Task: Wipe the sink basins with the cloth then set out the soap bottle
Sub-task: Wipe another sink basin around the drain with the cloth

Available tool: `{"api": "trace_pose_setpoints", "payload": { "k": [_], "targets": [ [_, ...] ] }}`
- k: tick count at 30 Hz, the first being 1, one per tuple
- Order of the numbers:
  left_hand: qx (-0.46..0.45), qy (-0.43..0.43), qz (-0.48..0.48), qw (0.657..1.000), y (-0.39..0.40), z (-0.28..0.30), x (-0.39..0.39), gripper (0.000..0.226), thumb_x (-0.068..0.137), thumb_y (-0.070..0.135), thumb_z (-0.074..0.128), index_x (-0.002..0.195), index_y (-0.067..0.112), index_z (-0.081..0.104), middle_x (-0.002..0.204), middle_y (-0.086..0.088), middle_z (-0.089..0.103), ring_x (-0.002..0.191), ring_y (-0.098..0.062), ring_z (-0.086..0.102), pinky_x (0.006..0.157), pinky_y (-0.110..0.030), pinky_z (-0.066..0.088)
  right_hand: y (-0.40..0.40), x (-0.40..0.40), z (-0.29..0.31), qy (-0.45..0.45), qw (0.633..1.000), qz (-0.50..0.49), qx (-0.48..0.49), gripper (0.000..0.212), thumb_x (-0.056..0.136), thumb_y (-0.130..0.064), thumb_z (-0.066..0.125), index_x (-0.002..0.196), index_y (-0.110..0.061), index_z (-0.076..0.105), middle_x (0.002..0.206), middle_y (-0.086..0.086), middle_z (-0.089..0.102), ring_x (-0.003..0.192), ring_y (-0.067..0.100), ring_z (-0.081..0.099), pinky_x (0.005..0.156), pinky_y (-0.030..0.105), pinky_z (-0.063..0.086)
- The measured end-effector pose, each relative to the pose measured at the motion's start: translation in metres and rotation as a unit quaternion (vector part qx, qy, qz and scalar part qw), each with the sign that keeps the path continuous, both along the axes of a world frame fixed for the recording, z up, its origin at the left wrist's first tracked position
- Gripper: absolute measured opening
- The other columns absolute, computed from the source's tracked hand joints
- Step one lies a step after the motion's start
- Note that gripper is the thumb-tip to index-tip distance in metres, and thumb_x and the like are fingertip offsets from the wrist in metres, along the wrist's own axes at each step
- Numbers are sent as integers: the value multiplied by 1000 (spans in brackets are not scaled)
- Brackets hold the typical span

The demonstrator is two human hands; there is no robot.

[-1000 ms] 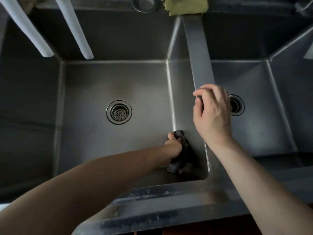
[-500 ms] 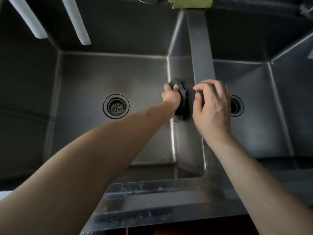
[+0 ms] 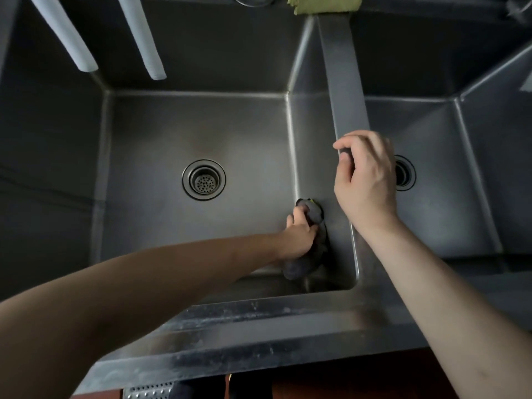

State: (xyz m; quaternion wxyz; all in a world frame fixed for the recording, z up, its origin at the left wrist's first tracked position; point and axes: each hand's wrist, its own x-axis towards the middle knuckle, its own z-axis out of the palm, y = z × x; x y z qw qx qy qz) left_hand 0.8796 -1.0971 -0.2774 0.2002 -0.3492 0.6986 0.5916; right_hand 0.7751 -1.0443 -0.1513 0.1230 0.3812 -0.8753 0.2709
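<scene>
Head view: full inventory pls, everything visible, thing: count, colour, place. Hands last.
sink basins: 2, dark steel, left and right of a divider
divider: 1, steel, between the basins
drains: 2, metal, one in each basin floor; the right one partly hidden by the right hand
cloth: 1, dark grey, against the left basin's right wall
green cloth: 1, olive, top edge, at the divider's far end
white tubes: 2, white, slanting in over the left basin from the top edge
perforated metal piece: 1, silver, bottom edge
left hand: gripping the cloth
right hand: resting on the divider

Brushed, dull-sheened metal sink; soft, matt dark cloth.
</scene>
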Motion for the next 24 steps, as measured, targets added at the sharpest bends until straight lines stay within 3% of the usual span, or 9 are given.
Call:
{"api": "trace_pose_setpoints", "payload": {
  "k": [8,12,16,20,24],
  "targets": [
    [-101,18,-187,977,-7,-17,20,55,99,23,52,147,17,24,145,-13,30,131,-41,40,107,-50,35,0,-1,1,8,1000,-4,13,21,91,-3,52,103,-9,68,114,8,63,106,32,57,95,46,47],
    [-163,14,-321,933,-10,-32,37,59,100,27,53,150,17,23,146,-16,32,131,-41,40,105,-50,39,1,-1,-1,8,1000,2,14,21,91,-3,53,104,-9,68,114,8,63,107,31,56,95,45,47],
    [-193,55,-404,893,-26,-35,33,51,101,26,52,146,15,31,137,-19,42,114,-41,54,94,-42,45,1,-2,-1,11,1000,2,12,20,92,-3,52,103,-9,68,113,8,63,106,30,57,95,45,47],
    [-262,117,-470,835,-33,-36,41,37,103,25,45,140,22,43,136,-12,43,113,-35,53,85,-31,38,2,-1,0,10,1000,0,9,20,91,-3,53,101,-10,68,112,8,64,106,32,58,93,47,48],
    [-284,159,-528,784,-42,-38,52,43,98,33,53,141,31,47,145,-7,40,125,-35,48,97,-36,42,3,1,1,6,1000,0,7,19,89,-4,53,100,-10,67,112,7,64,105,31,58,92,47,48]
  ]
}}
